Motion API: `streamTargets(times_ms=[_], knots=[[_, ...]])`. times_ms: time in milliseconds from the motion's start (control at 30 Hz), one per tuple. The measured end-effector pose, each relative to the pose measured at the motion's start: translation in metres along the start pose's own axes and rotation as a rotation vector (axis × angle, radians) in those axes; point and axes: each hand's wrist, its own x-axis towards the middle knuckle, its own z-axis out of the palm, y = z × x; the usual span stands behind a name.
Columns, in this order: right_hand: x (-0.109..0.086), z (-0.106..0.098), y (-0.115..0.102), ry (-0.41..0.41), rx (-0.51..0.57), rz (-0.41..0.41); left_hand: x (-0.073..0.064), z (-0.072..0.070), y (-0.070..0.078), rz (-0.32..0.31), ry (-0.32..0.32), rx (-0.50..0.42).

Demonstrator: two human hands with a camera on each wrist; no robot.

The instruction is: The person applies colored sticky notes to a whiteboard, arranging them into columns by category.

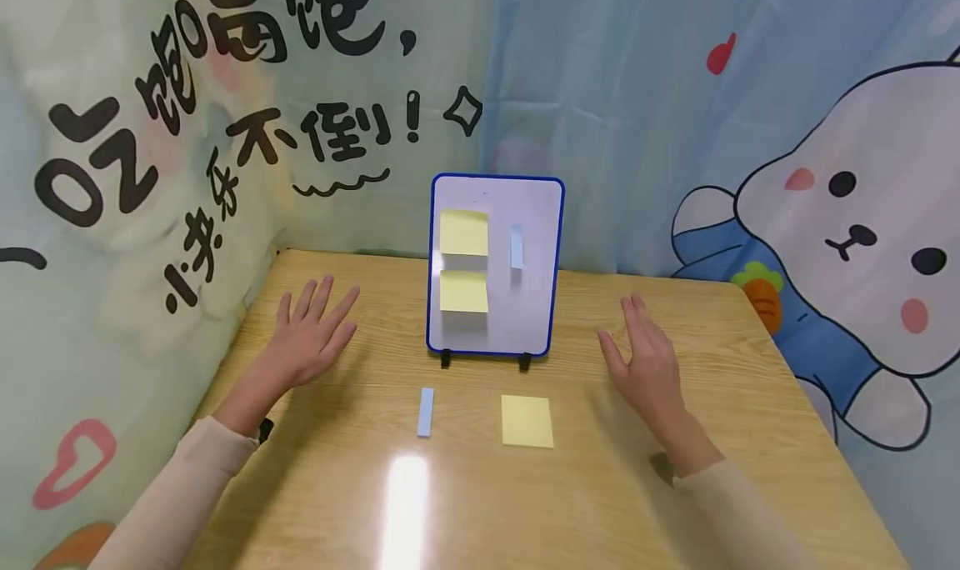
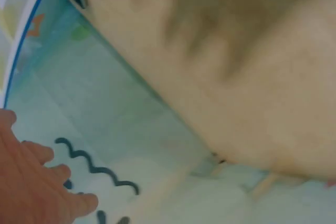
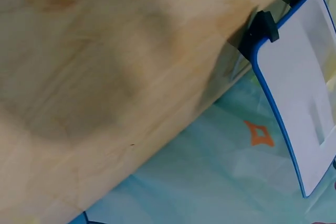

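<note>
A small whiteboard point(image 1: 498, 312) with a blue rim stands upright on black feet at the back of the table. Two yellow sticky notes point(image 1: 463, 233) are stuck one above the other on its left half, and a narrow blue strip point(image 1: 516, 247) is on its right half. Before the board, another blue strip point(image 1: 425, 412) and a yellow sticky note point(image 1: 527, 422) lie on the tabletop. To the board's left my left hand point(image 1: 311, 337) hovers with fingers spread, holding nothing. My right hand point(image 1: 647, 362), fingers straight, is raised on the right and holds nothing.
The wooden table point(image 1: 600, 503) reaches back to a printed curtain point(image 1: 600, 120) with lettering and a cartoon animal. Black feet point(image 3: 260, 32) support the board's lower edge in the right wrist view. A bright light reflection crosses the tabletop's front.
</note>
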Motion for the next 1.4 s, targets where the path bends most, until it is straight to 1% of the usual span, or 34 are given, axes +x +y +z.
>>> streamTargets(times_ms=[133,233,367,467,633,733,867,1000,1267,1400], knots=[[-0.010,-0.003,0.002,-0.075,0.007,0.055,-0.018,0.012,-0.005,-0.029,0.008,0.024],[-0.015,-0.003,0.002,-0.119,-0.004,0.075,-0.027,0.020,-0.005,-0.044,0.009,0.037],[-0.023,0.000,0.003,-0.184,-0.019,0.114,-0.034,0.027,-0.002,-0.064,0.024,0.018],[-0.030,0.004,0.004,-0.228,-0.025,0.143,-0.038,0.033,0.000,-0.075,0.021,0.002],[-0.038,0.010,0.005,-0.245,-0.025,0.153,-0.044,0.036,0.002,-0.084,0.003,-0.030],[-0.042,0.011,0.005,-0.274,-0.030,0.167,-0.047,0.036,0.003,-0.082,-0.001,-0.036],[-0.047,0.012,0.007,-0.313,-0.047,0.194,-0.049,0.036,0.003,-0.072,0.011,-0.026],[-0.050,0.012,0.009,-0.309,-0.048,0.200,-0.050,0.036,0.004,-0.070,0.023,-0.014],[-0.054,0.014,0.007,-0.291,-0.053,0.148,-0.050,0.036,0.008,-0.069,-0.003,-0.027],[-0.053,0.014,0.008,-0.315,-0.073,0.165,-0.050,0.035,0.009,-0.072,0.002,-0.025]])
